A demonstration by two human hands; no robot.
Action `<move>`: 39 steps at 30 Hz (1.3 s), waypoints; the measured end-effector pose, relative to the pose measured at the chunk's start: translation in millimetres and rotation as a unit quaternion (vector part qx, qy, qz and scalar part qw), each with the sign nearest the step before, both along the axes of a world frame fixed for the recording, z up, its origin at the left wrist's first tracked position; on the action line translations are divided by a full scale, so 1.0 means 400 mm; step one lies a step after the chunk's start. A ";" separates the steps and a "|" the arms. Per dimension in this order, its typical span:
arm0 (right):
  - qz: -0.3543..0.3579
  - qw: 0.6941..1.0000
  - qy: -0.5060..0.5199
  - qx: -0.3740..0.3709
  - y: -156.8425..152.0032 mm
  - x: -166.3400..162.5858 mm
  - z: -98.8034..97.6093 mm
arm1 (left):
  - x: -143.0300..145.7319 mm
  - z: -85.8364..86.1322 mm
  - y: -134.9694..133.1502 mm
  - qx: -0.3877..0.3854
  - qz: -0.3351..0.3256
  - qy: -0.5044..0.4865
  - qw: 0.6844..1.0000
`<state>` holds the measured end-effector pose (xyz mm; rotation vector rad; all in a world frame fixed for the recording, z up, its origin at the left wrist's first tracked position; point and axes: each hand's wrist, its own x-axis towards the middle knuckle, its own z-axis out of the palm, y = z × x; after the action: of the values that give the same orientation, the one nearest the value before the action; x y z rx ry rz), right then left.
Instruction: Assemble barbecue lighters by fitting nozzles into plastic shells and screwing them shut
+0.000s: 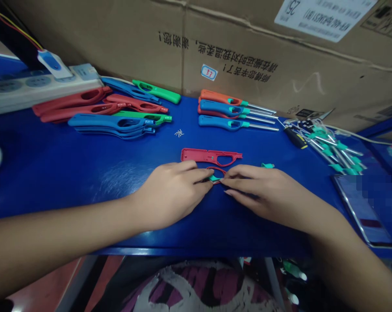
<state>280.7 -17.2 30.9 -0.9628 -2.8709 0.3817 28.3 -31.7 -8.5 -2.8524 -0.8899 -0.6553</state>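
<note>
In the middle of the blue table my left hand [173, 195] pinches a red lighter casing half [219, 168], mostly hidden under the fingers. A small teal trigger piece [215, 178] shows in its loop, at my left fingertips. From the right, my right hand [270, 193] closes thumb and fingers on the front end of the same casing half. Just beyond both hands lies another red casing half [196, 154], inner side up. A teal part [267, 165] rests behind my right hand.
Casing halves [111, 123] in red, blue and green lie at left by a power strip [43, 86]. Small screws [179, 133] sit centrally. Assembled lighters [220, 121], a screwdriver [296, 137], metal-tubed nozzles [340, 149] and a phone [364, 212] are rightward. A cardboard box [124, 43] stands behind.
</note>
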 end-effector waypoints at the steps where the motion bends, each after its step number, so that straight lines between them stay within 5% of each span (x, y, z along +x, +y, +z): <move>1: 0.002 1.000 -0.004 0.002 0.000 0.000 -0.001 | 0.000 0.000 0.000 -0.002 -0.002 0.002 1.000; 9: 0.005 1.000 -0.017 0.003 -0.005 -0.003 -0.001 | -0.002 -0.004 0.002 -0.007 -0.019 -0.007 1.000; 17: -0.033 0.996 0.041 -0.074 -0.002 -0.011 0.001 | -0.002 -0.002 0.000 -0.006 -0.003 -0.043 0.999; 39: -0.037 0.996 0.034 -0.068 -0.002 -0.013 0.010 | 0.010 0.001 0.004 -0.081 0.007 -0.076 0.994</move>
<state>275.3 -17.9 34.8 -1.0532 -2.7690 0.5963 32.1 -30.0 -8.0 -2.9662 -1.0278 -0.8454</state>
